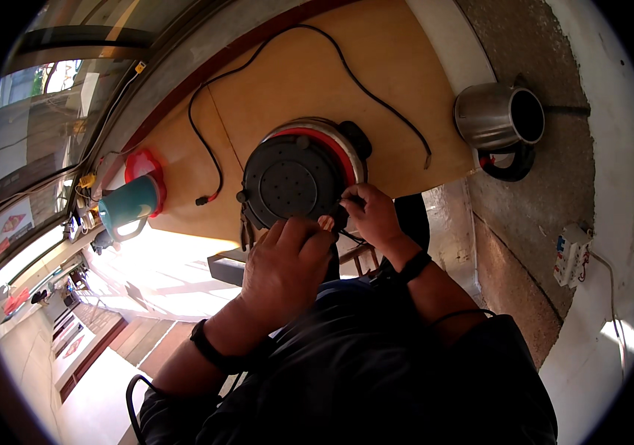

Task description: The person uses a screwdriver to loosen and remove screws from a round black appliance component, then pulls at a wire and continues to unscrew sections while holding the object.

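Note:
A round appliance with a black, vented underside [291, 182] and a red band lies upside down at the table's near edge. My left hand [287, 259] is closed at its near rim, fingers bent together; what they hold is hidden. My right hand [373, 216] is closed in a pinch just to the right, by the same rim, on something too small to make out. A short dark cable shows below the fingers. Against the appliance's left side, beside my left hand, are dark-handled pliers [247, 231].
A loose black power cord [265, 46] loops over the wooden table [398, 81]. At the right edge stands a steel kettle [484, 115]. A teal jug [125, 206] sits by a red basin [155, 178] at left. A white power strip [573, 256] is at far right.

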`<action>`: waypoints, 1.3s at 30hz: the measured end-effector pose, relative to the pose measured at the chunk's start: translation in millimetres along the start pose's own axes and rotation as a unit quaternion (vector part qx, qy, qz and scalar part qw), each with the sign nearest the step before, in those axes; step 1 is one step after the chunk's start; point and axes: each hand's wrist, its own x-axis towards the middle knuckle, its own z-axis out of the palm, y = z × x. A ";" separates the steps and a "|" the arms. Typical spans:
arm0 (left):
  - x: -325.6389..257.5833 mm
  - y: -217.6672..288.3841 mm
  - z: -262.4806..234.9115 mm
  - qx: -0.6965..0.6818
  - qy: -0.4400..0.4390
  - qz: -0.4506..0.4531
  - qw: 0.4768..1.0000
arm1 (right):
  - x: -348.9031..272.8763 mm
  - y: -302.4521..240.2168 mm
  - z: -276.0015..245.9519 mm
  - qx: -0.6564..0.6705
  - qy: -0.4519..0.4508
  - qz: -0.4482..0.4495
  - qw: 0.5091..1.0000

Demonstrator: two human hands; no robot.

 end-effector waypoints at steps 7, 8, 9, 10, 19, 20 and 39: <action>0.6 5.7 -0.6 -0.047 0.031 -0.081 0.995 | 0.1 0.2 -0.3 -0.008 0.005 -0.006 1.000; -0.2 5.9 -1.0 -0.048 0.018 -0.091 0.995 | 0.1 0.1 -0.2 -0.005 0.004 -0.003 1.000; -0.6 5.7 -1.4 -0.048 0.005 -0.101 0.994 | 0.1 -0.1 -0.1 -0.002 0.003 0.000 1.000; -0.5 1.2 0.0 -0.033 0.013 -0.055 0.998 | 0.1 -0.6 -0.3 0.002 -0.001 0.010 1.000; 0.5 2.1 0.5 -0.045 0.026 -0.088 0.995 | -0.1 0.3 0.0 0.039 -0.017 0.039 0.998; 2.6 -0.3 1.1 -0.034 0.026 -0.057 0.997 | -0.3 1.5 0.5 0.043 -0.017 0.040 0.998; 6.5 2.1 -3.9 -0.029 0.045 -0.031 0.998 | -1.1 0.0 -1.6 0.017 -0.019 0.021 0.999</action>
